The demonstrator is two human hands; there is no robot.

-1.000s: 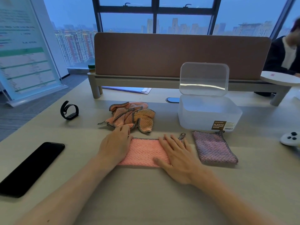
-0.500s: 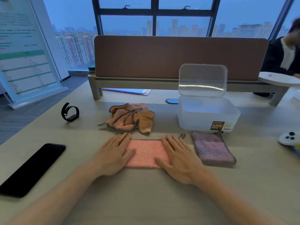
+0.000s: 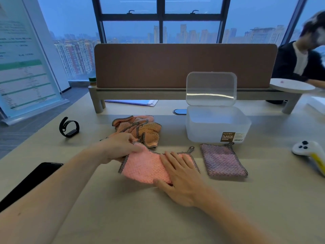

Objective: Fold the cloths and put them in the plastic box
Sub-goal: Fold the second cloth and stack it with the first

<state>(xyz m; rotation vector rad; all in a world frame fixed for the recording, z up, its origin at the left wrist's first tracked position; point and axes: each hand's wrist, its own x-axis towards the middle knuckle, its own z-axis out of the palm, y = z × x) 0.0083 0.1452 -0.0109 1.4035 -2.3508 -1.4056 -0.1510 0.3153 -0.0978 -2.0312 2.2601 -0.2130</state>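
Observation:
A pink cloth (image 3: 146,167) with a dark checked trim lies on the table in front of me. My left hand (image 3: 121,147) grips its left end and lifts it off the table. My right hand (image 3: 179,175) lies flat on the cloth's right half, fingers straight. A crumpled pile of orange and pink cloths (image 3: 140,128) sits just behind. A folded purple cloth (image 3: 223,160) lies to the right, in front of the clear plastic box (image 3: 218,126), whose lid (image 3: 211,88) stands open.
A black phone (image 3: 29,182) lies at the left and a black wristband (image 3: 69,127) behind it. A white controller (image 3: 311,152) sits at the right edge. A brown desk divider (image 3: 184,66) closes the back, and a person (image 3: 302,62) sits beyond it at the right.
My left hand went from lying flat on the pink cloth to gripping its left end and raising it. My right hand stays pressed on the cloth.

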